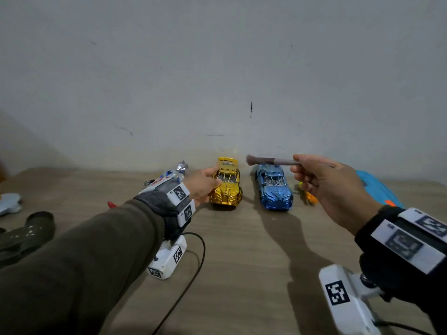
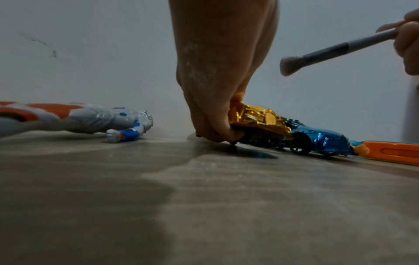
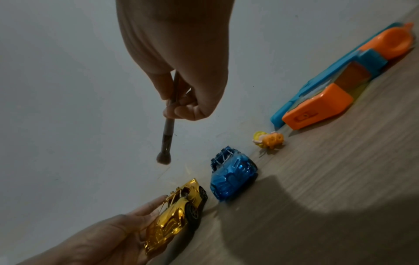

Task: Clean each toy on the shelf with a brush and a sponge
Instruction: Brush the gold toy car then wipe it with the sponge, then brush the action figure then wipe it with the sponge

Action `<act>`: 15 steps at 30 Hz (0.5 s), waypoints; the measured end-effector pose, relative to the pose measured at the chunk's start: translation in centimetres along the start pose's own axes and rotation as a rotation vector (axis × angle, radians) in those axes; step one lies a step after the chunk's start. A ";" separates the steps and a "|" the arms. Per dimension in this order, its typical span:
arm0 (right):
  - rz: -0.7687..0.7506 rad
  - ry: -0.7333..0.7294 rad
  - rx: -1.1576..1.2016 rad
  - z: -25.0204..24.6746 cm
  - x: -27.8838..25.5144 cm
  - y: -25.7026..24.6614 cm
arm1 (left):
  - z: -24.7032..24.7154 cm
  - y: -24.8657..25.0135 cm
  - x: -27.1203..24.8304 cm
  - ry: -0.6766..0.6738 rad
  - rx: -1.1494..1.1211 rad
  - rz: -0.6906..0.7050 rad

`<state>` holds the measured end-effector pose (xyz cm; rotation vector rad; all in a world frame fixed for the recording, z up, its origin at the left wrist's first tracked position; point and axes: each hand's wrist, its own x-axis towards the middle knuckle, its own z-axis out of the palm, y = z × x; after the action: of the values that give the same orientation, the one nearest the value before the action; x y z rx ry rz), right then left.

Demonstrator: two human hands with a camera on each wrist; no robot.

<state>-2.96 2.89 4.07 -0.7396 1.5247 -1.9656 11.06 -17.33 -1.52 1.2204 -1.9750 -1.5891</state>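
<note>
Gold toy car point(image 1: 226, 184) gripped by left hand point(image 1: 200, 184), seemingly on the shelf point(image 1: 242, 250)

gold car point(image 1: 226, 183): mirror-glossy chrome-look shell, matt black wheels. blue car point(image 1: 275, 187): same glossy metallic finish. shelf point(image 1: 242, 250): matt wood-grain surface. brush point(image 1: 271, 161): soft bristle head, smooth matt grey handle. blue-orange toy point(image 3: 335, 86): smooth plastic, slight sheen. robot figure point(image 2: 95, 120): glossy plastic. wall point(image 1: 217, 68): matt, scuffed. sleeve point(image 1: 72, 262): matt cloth.
</note>
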 end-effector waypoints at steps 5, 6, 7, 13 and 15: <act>0.007 0.001 0.002 -0.4 0.3 0.5 | 0.8 0.9 0.0 0.023 0.021 0.012; 0.010 0.001 0.000 -0.4 0.3 0.6 | 0.9 1.0 0.2 0.019 0.020 0.005; 0.012 0.002 -0.002 -0.4 0.4 0.7 | 0.9 1.0 0.4 0.021 0.032 0.006; 0.008 -0.011 -0.006 0.4 0.2 0.6 | 0.1 1.6 -0.6 0.106 0.261 0.051; 0.007 -0.028 -0.005 1.1 -0.1 0.4 | -1.3 1.4 -1.3 0.129 0.286 0.068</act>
<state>-2.06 2.07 3.87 -0.7604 1.5142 -1.9389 12.16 -17.14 0.49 1.3060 -2.1866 -1.1930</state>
